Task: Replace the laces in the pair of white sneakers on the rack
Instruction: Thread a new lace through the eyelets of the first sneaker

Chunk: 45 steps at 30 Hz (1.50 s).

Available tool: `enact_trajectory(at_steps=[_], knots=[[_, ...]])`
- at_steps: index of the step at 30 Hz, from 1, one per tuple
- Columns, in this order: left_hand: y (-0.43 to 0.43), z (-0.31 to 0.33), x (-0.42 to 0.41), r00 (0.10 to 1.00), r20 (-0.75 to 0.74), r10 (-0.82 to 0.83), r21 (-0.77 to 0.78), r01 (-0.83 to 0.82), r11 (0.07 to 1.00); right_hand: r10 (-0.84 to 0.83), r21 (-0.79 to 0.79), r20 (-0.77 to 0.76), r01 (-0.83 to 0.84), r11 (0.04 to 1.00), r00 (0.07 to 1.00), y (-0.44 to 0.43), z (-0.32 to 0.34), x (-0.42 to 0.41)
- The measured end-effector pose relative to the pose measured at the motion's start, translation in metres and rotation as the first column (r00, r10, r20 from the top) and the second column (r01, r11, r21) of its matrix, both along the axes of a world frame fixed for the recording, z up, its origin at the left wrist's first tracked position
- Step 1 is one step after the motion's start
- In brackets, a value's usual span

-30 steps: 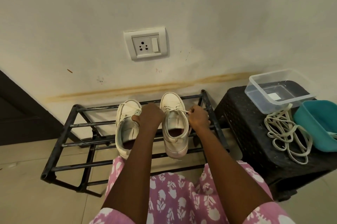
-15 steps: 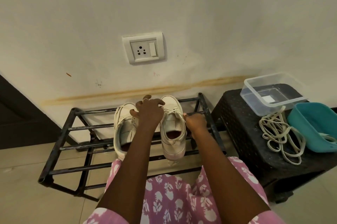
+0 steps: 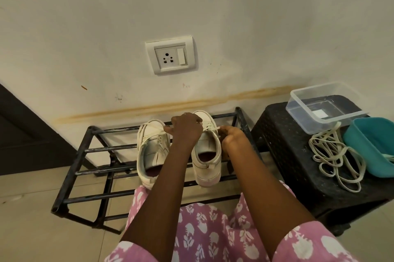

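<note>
**Two hands closing in on the right sneaker's lace**

Both white sneakers are sitting toes to the wall on the top bars of the black metal rack, the left sneaker and the right sneaker side by side.

Half a second ago the right hand was lying low against the right sneaker's outer side. Now it is sitting higher, at the eyelets, with its fingertips pinching the end of the lace, which is running taut out of the shoe.

The left hand was spreading its fingers over the toe. Now those fingers are curling down over the front of the right sneaker, and the thumb is pointing toward the left sneaker. A pale strand is meeting that thumb, possibly pinched, though I cannot tell.

By my reading, the unlacing of the right sneaker is just getting going, and both shoes are still carrying laces.

On the black stool to the right, well apart from the hands, a loose tangle of cream laces is lying between a clear plastic container and a teal tub.
</note>
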<state>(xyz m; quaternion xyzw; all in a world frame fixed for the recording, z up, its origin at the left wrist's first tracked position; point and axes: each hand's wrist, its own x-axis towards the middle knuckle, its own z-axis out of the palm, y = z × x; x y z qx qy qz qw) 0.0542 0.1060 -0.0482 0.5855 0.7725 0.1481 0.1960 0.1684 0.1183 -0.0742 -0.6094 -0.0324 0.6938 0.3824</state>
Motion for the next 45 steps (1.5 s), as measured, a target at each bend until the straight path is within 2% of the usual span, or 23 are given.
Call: enact_trajectory(at_steps=[4,6,9,12,14,19,24,27,33,38,45], knots=[[0.002,0.004,0.005,0.998,0.018,-0.064,0.060,0.062,0.996,-0.158,0.152,-0.087,0.170,0.974,0.984,0.009,0.005,-0.005],[0.004,0.008,0.010,0.990,0.064,-0.126,0.082,0.121,0.989,-0.180,0.229,-0.053,0.187,0.955,0.982,0.010,0.013,-0.006],[0.008,0.019,0.018,0.979,0.141,-0.144,0.036,0.140,0.989,-0.294,0.408,0.120,0.223,0.885,0.948,0.016,0.029,-0.001],[0.013,0.037,0.029,0.890,0.388,-0.240,0.108,0.214,0.971,-0.335,0.582,0.286,0.115,0.805,0.898,0.019,0.055,0.005],[0.016,0.055,0.034,0.811,0.523,-0.262,0.208,0.176,0.962,-0.346,0.655,0.372,0.020,0.755,0.861,0.021,0.076,0.009],[0.030,0.090,0.047,0.769,0.562,-0.305,0.265,0.182,0.947,-0.339,0.764,0.397,-0.103,0.637,0.853,0.026,0.125,0.021],[0.038,0.121,0.057,0.677,0.676,-0.290,0.355,0.046,0.934,-0.309,0.802,0.298,-0.061,0.594,0.903,0.029,0.167,0.034],[0.039,0.128,0.056,0.698,0.664,-0.269,0.374,0.002,0.927,-0.284,0.806,0.199,0.009,0.592,0.938,0.030,0.190,0.042],[0.026,0.118,0.051,0.726,0.623,-0.291,0.343,0.081,0.936,-0.289,0.824,0.096,0.087,0.560,0.953,0.029,0.235,0.054],[0.016,0.104,0.049,0.790,0.548,-0.276,0.301,0.121,0.946,-0.304,0.852,0.106,0.071,0.519,0.947,0.024,0.271,0.067],[0.010,0.087,0.053,0.801,0.548,-0.240,0.231,0.131,0.964,-0.326,0.877,0.088,0.082,0.474,0.941,0.016,0.299,0.082]])
